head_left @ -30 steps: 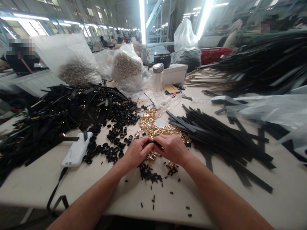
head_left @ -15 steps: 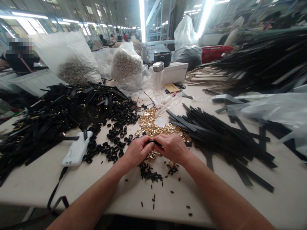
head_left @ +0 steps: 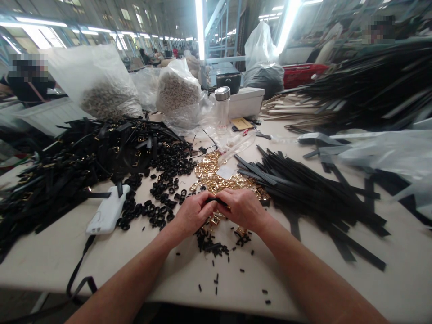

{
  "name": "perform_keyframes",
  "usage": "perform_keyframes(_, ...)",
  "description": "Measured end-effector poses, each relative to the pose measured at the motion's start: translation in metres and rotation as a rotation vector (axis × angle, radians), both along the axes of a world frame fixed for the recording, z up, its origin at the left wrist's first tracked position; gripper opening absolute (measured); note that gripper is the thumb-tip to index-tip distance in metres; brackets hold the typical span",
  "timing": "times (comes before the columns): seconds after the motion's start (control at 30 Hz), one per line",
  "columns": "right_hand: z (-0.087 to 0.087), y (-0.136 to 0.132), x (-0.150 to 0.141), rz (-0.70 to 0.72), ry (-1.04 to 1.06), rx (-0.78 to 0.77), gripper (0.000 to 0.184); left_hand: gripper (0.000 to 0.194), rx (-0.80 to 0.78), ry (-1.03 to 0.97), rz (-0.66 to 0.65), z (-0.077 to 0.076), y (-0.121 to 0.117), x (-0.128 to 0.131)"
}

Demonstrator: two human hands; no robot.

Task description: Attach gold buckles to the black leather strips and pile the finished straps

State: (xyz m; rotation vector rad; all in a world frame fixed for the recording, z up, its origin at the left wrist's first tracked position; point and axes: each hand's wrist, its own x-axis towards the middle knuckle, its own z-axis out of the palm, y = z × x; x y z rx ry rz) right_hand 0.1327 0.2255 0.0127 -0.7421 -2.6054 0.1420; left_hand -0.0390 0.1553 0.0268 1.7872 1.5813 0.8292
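Between my two hands a black strap [head_left: 216, 200] is bent, its middle showing above the fingertips. My left hand [head_left: 193, 215] is closed on one side of it, thumb pressed along the top. On the other side my right hand [head_left: 243, 207] pinches it with curled fingers; the strap's ends are hidden. Gold buckles [head_left: 212, 168] lie heaped just beyond the hands. Under and in front of them are small black bits [head_left: 212, 245]. Black loops [head_left: 164, 209] are scattered to the left, and a pile of flat black straps [head_left: 303, 193] lies to the right.
Straps with buckles [head_left: 111, 144] are heaped at the left, beside a white phone-like device [head_left: 108, 210] with a cord. Glasses [head_left: 204, 149], a clear bottle [head_left: 222, 110] and filled plastic bags [head_left: 178, 90] stand behind. A person [head_left: 29, 90] is at the far left.
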Motion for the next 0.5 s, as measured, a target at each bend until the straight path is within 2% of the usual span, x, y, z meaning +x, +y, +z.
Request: perform_keyframes(0.5,0.0013,-0.0003,-0.0001,0.004,-0.017,-0.014,0.019,0.017,0.011,0.023,-0.007,-0.0007,-0.0003,0.0005)
